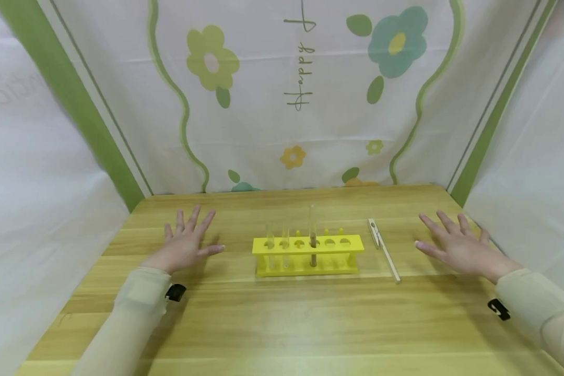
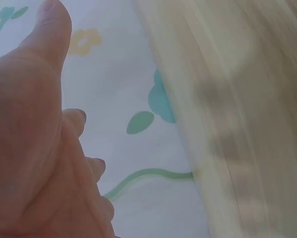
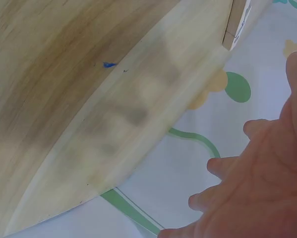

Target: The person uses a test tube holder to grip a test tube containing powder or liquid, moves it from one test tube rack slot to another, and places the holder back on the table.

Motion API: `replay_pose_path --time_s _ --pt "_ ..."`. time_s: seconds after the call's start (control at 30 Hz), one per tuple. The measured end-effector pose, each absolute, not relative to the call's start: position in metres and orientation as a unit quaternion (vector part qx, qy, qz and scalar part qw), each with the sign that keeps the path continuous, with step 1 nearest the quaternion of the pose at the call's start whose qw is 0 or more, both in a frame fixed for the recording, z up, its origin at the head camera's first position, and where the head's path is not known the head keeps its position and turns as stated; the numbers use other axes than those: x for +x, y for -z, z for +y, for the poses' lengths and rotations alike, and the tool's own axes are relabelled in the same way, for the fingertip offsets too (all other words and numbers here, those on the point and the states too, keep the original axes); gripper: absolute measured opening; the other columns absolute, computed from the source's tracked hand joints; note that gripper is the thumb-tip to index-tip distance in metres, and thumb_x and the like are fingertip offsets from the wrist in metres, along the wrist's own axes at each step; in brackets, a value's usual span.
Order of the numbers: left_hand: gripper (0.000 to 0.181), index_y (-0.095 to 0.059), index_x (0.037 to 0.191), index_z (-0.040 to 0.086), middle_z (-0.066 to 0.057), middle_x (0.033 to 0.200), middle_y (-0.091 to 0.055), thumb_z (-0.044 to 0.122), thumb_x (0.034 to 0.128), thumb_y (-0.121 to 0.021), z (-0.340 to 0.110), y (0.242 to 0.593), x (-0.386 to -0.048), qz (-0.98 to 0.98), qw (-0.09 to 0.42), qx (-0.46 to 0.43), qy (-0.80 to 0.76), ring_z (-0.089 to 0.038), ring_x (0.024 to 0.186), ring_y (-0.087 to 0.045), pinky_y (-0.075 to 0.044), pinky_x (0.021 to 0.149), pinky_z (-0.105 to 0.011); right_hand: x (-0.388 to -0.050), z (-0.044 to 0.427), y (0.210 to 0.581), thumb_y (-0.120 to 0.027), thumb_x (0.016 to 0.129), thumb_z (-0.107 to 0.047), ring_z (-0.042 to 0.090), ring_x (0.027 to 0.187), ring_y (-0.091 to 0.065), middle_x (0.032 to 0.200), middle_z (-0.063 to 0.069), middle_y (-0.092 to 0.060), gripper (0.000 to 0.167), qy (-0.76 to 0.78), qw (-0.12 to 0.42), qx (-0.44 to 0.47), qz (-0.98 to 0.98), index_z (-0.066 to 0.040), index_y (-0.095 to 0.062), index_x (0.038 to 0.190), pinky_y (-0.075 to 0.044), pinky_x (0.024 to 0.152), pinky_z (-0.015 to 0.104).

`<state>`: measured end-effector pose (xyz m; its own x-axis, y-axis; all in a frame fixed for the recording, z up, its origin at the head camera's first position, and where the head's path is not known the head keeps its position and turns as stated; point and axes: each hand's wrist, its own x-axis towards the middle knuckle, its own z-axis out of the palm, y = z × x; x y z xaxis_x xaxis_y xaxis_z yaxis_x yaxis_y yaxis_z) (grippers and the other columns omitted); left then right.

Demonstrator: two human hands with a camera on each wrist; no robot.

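Observation:
A yellow test tube rack (image 1: 310,245) stands on the wooden table, between my two hands. Two clear test tubes sit in its left holes, and a taller test tube (image 1: 313,237) with dark contents stands right of its middle. To the right of the rack lies a wooden test tube clamp (image 1: 383,249). My left hand (image 1: 180,249), fingers spread, is left of the rack and touches none of these things. On the other side, my right hand (image 1: 462,251) is spread too, nearest to the clamp and apart from it. Both wrist views show the palms with nothing in them.
The wooden table (image 1: 282,324) ends at a white curtain (image 1: 263,115) with printed flowers at the back. White cloth also hangs at both sides. A small blue mark (image 3: 108,65) shows on the wood in the right wrist view.

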<state>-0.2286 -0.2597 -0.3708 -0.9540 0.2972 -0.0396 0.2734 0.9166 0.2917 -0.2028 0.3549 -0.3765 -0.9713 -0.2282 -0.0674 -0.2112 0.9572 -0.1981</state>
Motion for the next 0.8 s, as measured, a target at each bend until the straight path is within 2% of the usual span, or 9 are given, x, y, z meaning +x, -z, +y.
replay_pose_path --time_s 0.1,0.23,0.33,0.47,0.67,0.73,0.8 --pt "0.097 0.000 0.160 0.020 -0.022 0.161 0.014 0.065 0.0928 -0.053 -0.259 0.371 -0.230 0.973 0.053 0.153 -0.167 -0.050 0.137 0.028 0.012 0.098 -0.077 -0.202 0.353 0.376 -0.039 0.100 -0.063 0.067 0.133 0.012 0.159 0.030 0.005 0.082 0.100 0.048 -0.111 0.988 -0.025 0.002 0.160 0.008 0.086 0.086" --pt "0.092 0.000 0.160 0.018 -0.023 0.162 0.005 0.060 0.0966 -0.052 -0.259 0.373 -0.232 0.952 0.071 0.175 -0.240 -0.054 0.141 0.016 0.001 0.102 -0.077 -0.201 0.350 0.375 -0.041 0.101 -0.061 0.065 0.134 0.014 0.160 0.029 0.006 0.081 0.118 0.048 -0.119 0.985 -0.024 0.000 0.160 0.007 0.089 0.085" --pt "0.087 -0.003 0.161 0.020 -0.017 0.164 -0.004 0.056 0.0981 -0.052 -0.257 0.373 -0.233 0.930 0.088 0.187 -0.304 -0.049 0.145 -0.001 -0.009 0.107 -0.071 -0.201 0.347 0.374 -0.042 0.101 -0.058 0.064 0.135 0.015 0.160 0.030 0.004 0.080 0.130 0.046 -0.129 0.982 -0.021 -0.004 0.161 0.006 0.091 0.084" --pt "0.082 -0.013 0.160 0.026 -0.012 0.162 -0.022 0.054 0.0970 -0.056 -0.249 0.372 -0.231 0.909 0.108 0.194 -0.352 -0.041 0.145 -0.022 -0.025 0.109 -0.064 -0.203 0.339 0.373 -0.043 0.102 -0.056 0.064 0.136 0.008 0.159 0.032 -0.004 0.077 0.130 0.036 -0.140 0.981 -0.018 -0.011 0.161 -0.001 0.093 0.084" --pt "0.076 -0.026 0.157 0.029 -0.010 0.153 -0.039 0.047 0.0943 -0.066 -0.231 0.370 -0.230 0.891 0.115 0.203 -0.389 -0.037 0.139 -0.036 -0.036 0.105 -0.059 -0.206 0.328 0.371 -0.052 0.101 -0.050 0.060 0.134 -0.023 0.153 0.033 -0.025 0.072 0.122 -0.010 -0.166 0.978 -0.008 -0.029 0.155 -0.022 0.098 0.077" --pt "0.074 -0.030 0.155 0.030 -0.009 0.150 -0.043 0.045 0.0933 -0.068 -0.226 0.374 -0.231 0.882 0.116 0.206 -0.408 -0.036 0.136 -0.041 -0.038 0.104 -0.057 -0.207 0.324 0.370 -0.055 0.101 -0.045 0.055 0.128 -0.038 0.147 0.034 -0.034 0.068 0.126 -0.025 -0.170 0.977 -0.005 -0.035 0.152 -0.033 0.096 0.072" --pt "0.072 -0.034 0.153 0.030 -0.010 0.148 -0.046 0.042 0.0925 -0.070 -0.221 0.379 -0.232 0.866 0.122 0.209 -0.437 -0.035 0.134 -0.044 -0.041 0.102 -0.054 -0.208 0.320 0.369 -0.056 0.102 -0.041 0.047 0.114 -0.054 0.139 0.032 -0.046 0.061 0.133 -0.036 -0.167 0.976 -0.002 -0.043 0.147 -0.045 0.089 0.063"
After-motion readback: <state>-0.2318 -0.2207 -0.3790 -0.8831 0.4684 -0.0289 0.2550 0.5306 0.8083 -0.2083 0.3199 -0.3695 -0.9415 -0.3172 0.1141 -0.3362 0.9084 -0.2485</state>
